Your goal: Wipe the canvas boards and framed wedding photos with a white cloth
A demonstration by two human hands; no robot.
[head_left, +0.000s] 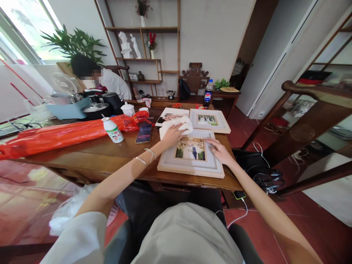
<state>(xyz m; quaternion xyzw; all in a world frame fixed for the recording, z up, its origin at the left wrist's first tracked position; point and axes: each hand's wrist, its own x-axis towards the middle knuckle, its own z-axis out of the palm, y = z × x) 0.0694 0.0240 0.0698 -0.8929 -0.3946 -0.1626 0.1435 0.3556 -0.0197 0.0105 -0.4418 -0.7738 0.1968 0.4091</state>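
A white-framed photo lies flat on the wooden table in front of me. My left hand is closed on a white cloth and presses it onto the frame's top left corner. On the frame's right border rests my right hand, fingers spread flat. A second white-framed photo lies just beyond, and a third picture sits partly under the cloth.
A phone and a small white bottle stand left of the frames, beside a long red plastic bag. Pots, a kettle and cups crowd the far left, where another person sits. A Pepsi bottle stands behind.
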